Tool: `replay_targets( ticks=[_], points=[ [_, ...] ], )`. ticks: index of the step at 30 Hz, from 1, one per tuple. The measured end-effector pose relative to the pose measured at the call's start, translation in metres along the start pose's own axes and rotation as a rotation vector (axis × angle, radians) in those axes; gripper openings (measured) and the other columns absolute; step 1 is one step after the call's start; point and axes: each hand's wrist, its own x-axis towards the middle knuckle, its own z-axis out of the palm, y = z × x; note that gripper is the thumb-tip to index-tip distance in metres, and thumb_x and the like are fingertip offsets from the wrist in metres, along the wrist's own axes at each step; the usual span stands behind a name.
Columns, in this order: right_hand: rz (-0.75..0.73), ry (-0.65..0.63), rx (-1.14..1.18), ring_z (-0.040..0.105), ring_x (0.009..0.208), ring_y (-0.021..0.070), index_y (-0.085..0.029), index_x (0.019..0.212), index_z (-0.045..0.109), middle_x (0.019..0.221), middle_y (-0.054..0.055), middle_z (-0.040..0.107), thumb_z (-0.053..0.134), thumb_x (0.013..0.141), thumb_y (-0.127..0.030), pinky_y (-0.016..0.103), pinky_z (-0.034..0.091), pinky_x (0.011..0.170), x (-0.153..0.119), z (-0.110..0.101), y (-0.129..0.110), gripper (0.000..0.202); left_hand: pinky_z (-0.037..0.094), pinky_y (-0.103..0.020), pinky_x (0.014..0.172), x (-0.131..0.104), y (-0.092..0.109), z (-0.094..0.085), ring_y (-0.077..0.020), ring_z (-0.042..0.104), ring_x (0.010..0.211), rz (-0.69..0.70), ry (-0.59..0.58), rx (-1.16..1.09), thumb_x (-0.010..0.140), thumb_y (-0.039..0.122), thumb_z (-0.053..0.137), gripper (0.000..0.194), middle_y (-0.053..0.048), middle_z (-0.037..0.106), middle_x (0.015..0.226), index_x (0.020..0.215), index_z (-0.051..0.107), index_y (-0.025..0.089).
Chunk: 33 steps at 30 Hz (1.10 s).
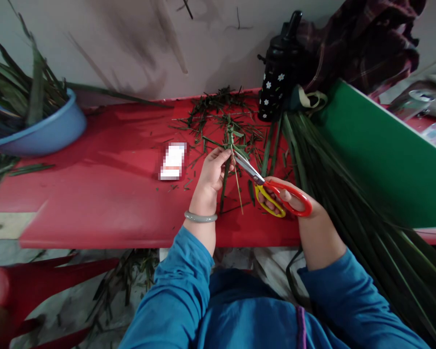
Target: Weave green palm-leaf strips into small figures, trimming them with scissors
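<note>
The left forearm extends forward, angled inward; the left hand (pixel 214 167) pinches a green leaf piece (pixel 231 133) between thumb and fingers over the red table (pixel 105 203). Scissors (pixel 272 186) point up-left toward the piece's lower end. The right hand (pixel 294 194), reaching inward, grasps their handles.

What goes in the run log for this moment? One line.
left hand: pinching leaf piece | right hand: holding scissors near leaf piece | red table: leaf scraps
</note>
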Motion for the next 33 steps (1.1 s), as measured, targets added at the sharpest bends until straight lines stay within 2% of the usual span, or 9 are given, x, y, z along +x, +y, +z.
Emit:
replay_targets(
  ticks=[10, 17, 22, 26, 33],
  points=[
    [0.000, 0.013, 0.001, 0.047, 0.050, 0.0054, -0.019, 0.096, 0.047, 0.079, 0.003, 0.054, 0.057, 0.064, -0.061, 0.016, 0.038, 0.037, -0.002, 0.001, -0.001, 0.053, 0.038, -0.016, 0.044, -0.002, -0.003, 0.003, -0.0039, 0.050, 0.044, -0.008, -0.064, 0.013, 0.072, 0.014, 0.056, 0.011, 0.005, 0.051, 0.050, 0.062, 0.052, 0.016],
    [-0.013, 0.019, 0.063, 0.052, 0.056, 0.0077, -0.021, 0.102, 0.046, 0.081, 0.004, 0.055, 0.053, 0.067, -0.062, 0.015, 0.039, 0.037, -0.001, -0.002, 0.007, 0.054, 0.041, -0.017, 0.046, 0.000, -0.009, -0.002, -0.0048, 0.052, 0.046, 0.011, -0.201, 0.020, 0.070, 0.018, 0.060, 0.011, 0.003, 0.054, 0.052, 0.063, 0.052, 0.015],
    [0.014, -0.004, 0.081, 0.059, 0.066, 0.0137, -0.022, 0.109, 0.041, 0.086, 0.007, 0.056, 0.049, 0.066, -0.067, 0.019, 0.045, 0.043, -0.001, -0.003, 0.011, 0.063, 0.041, -0.017, 0.046, -0.002, -0.009, -0.001, -0.0045, 0.052, 0.047, 0.014, -0.203, 0.043, 0.070, 0.019, 0.060, 0.010, 0.003, 0.055, 0.052, 0.064, 0.053, 0.015],
    [0.030, -0.021, 0.079, 0.059, 0.071, 0.0154, -0.023, 0.109, 0.039, 0.090, 0.008, 0.055, 0.048, 0.065, -0.068, 0.023, 0.049, 0.048, -0.001, -0.004, 0.013, 0.063, 0.040, -0.018, 0.047, -0.003, -0.007, -0.001, -0.0049, 0.051, 0.045, 0.002, -0.204, 0.039, 0.072, 0.016, 0.058, 0.008, 0.002, 0.055, 0.052, 0.065, 0.054, 0.015],
    [0.043, -0.066, 0.078, 0.059, 0.074, 0.0158, -0.024, 0.110, 0.039, 0.093, 0.008, 0.055, 0.049, 0.065, -0.067, 0.025, 0.049, 0.052, -0.001, -0.004, 0.011, 0.063, 0.039, -0.018, 0.045, 0.002, -0.010, -0.009, -0.0049, 0.050, 0.044, 0.023, -0.311, -0.073, 0.070, 0.022, 0.061, 0.013, 0.003, 0.054, 0.052, 0.062, 0.052, 0.015]
  ],
)
